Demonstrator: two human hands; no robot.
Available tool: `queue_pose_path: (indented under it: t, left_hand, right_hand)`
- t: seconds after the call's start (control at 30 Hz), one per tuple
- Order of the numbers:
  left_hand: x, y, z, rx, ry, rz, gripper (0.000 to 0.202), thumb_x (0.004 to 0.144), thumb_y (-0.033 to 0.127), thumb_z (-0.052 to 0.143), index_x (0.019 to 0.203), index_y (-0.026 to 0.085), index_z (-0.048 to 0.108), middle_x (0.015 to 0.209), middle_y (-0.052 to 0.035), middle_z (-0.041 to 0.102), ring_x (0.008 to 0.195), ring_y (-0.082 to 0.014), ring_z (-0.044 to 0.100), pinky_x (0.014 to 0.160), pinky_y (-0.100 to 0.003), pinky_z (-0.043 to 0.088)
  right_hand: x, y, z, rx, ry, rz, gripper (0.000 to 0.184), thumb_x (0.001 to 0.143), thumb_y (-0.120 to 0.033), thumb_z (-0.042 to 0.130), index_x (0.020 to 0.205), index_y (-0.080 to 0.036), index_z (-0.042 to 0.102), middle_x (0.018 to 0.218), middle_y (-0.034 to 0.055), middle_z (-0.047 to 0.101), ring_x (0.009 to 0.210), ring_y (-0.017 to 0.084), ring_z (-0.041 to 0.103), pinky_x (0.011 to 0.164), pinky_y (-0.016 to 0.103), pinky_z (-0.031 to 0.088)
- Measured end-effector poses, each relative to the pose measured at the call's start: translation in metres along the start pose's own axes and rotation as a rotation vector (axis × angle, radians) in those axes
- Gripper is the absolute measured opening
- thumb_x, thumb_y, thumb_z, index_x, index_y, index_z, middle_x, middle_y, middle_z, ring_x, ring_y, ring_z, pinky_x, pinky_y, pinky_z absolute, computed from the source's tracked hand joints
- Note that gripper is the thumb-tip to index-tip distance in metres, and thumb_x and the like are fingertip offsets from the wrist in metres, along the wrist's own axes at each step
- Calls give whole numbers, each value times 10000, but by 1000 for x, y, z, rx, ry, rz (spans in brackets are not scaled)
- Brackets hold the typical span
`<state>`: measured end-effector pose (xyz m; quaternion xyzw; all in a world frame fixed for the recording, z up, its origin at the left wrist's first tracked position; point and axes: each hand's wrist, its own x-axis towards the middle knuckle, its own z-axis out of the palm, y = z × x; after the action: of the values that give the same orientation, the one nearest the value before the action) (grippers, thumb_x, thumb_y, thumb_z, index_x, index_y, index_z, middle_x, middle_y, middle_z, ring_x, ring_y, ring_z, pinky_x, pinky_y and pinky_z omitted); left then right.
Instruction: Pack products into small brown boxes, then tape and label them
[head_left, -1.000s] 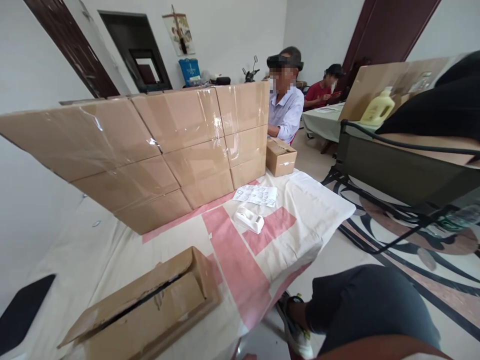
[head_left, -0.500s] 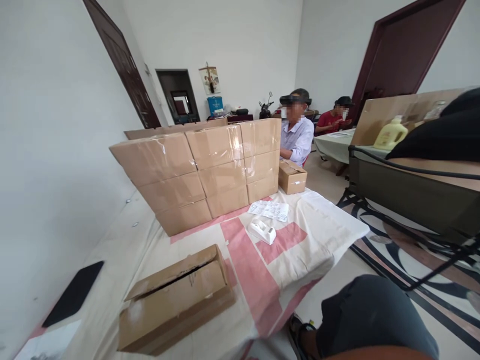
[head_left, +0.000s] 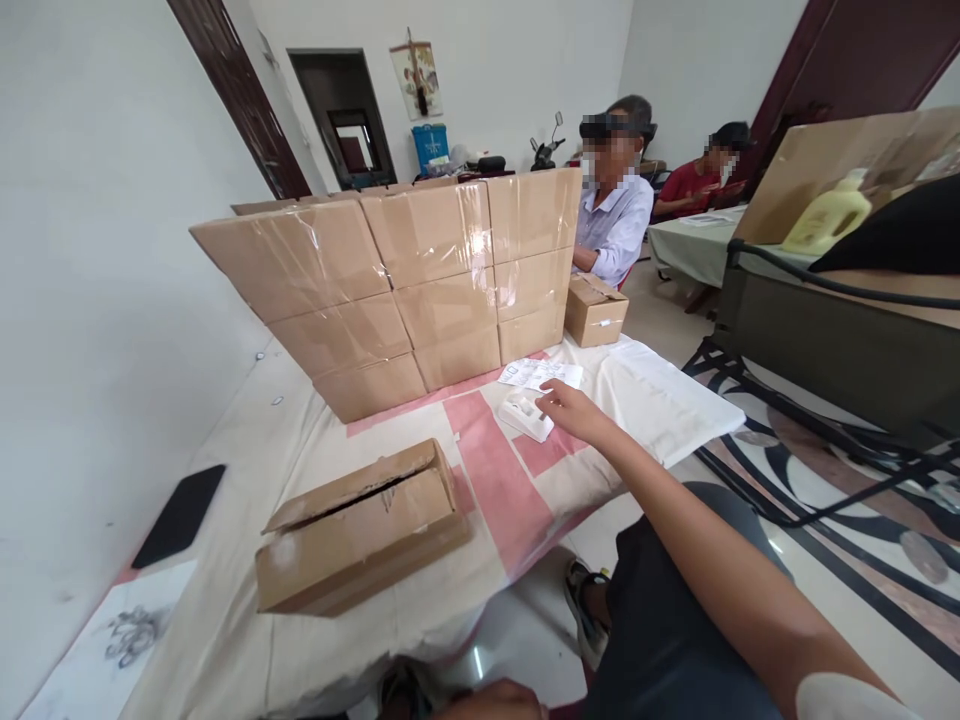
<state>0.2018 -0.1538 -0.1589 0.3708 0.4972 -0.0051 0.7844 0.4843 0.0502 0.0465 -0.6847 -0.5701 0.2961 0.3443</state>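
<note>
Head view: newly entering, the right hand (head_left: pixel 572 409) is reaching, fingers extended, to the tape dispenser (head_left: pixel 523 416) beside the paper (head_left: pixel 529 374), apparently its focus; whether the left hand (head_left: pixel 501 701) is gripping, one cannot tell.

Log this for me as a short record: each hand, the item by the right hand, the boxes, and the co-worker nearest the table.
Right hand: at the white tape dispenser, contact unclear
Left hand: low at the bottom edge, partly cut off, grip unclear
Paper: printed sheet just behind the dispenser
Near carton: on the cloth, top flaps ajar
Box wall: visible face three across, three high
Small box: beside the wall's right end
Co-worker: seated, light shirt, headset on
</note>
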Motion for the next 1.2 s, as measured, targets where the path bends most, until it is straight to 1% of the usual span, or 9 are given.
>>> queue_pose_path:
  t: [0.13, 0.23, 0.4, 0.53, 0.8, 0.93, 1.07, 1.13, 1.2]
  left_hand:
    - [19, -1, -6, 130, -42, 11, 308, 897, 438, 724, 877, 136, 670, 848, -32, 683, 694, -135, 606, 672, -280, 482]
    - [29, -2, -8, 175, -41, 27, 402, 760, 541, 745, 755, 157, 627, 731, -11, 650, 587, -113, 532, 578, -261, 332]
    - [31, -5, -8, 211, -38, 36, 448, 630, 615, 708, 746, 194, 606, 702, 2, 627, 572, -123, 513, 562, -261, 304]
    - [27, -5, -8, 216, -15, 54, 415, 624, 597, 664, 731, 202, 598, 697, 2, 619, 579, -124, 510, 568, -262, 307]
    - [34, -11, -12, 243, -29, 48, 487, 604, 654, 644, 764, 198, 583, 716, -13, 611, 579, -129, 508, 557, -270, 293]
    - [28, -7, -9, 273, -30, 88, 434, 666, 600, 670, 784, 190, 593, 726, 2, 603, 633, -136, 525, 615, -272, 337]
    - [-19, 41, 10, 412, -19, 377, 263, 819, 414, 651, 942, 187, 703, 886, 3, 669, 800, -149, 578, 772, -276, 415]
    - [-44, 84, 23, 476, 17, 587, 207, 868, 359, 613, 934, 185, 704, 898, -21, 687, 852, -177, 608, 812, -291, 449]
    - [-53, 134, 34, 515, 173, 819, 175, 841, 280, 631, 987, 196, 679, 986, -46, 702, 952, -210, 632, 876, -313, 475]
  right_hand:
    - [30, 19, 16, 55, -45, 166, 123, 958, -249, 567, 1026, -149, 591, 964, 100, 753, 780, 153, 647, 677, 233, 445]
    - [42, 22, 22, 99, -90, 244, 82, 943, -232, 569, 957, -152, 570, 887, 88, 755, 613, 112, 584, 557, 223, 390]
    - [56, 22, 24, 107, -104, 309, 239, 792, -119, 735, 963, -147, 571, 710, 51, 712, 523, 99, 527, 485, 218, 322]
    - [63, 25, 26, 138, -117, 333, 232, 794, -108, 749, 941, -132, 571, 626, 46, 658, 464, 96, 492, 438, 221, 301]
    - [62, 26, 26, 213, -64, 331, 328, 792, -102, 775, 1020, -154, 545, 687, 18, 617, 538, 123, 573, 497, 243, 512]
    - [56, 28, 29, 214, -26, 326, 355, 783, -98, 786, 1029, -158, 537, 660, -3, 592, 538, 115, 559, 491, 225, 499]
    - [50, 31, 31, 208, 6, 314, 359, 783, -132, 810, 1010, -166, 534, 638, -30, 571, 484, 93, 525, 475, 210, 459]
    - [48, 32, 31, 210, 15, 307, 368, 772, -145, 828, 991, -171, 534, 622, -44, 560, 467, 88, 518, 467, 201, 442]
    - [47, 32, 30, 221, 18, 298, 373, 764, -149, 837, 978, -173, 532, 603, -58, 546, 453, 84, 513, 456, 191, 423]
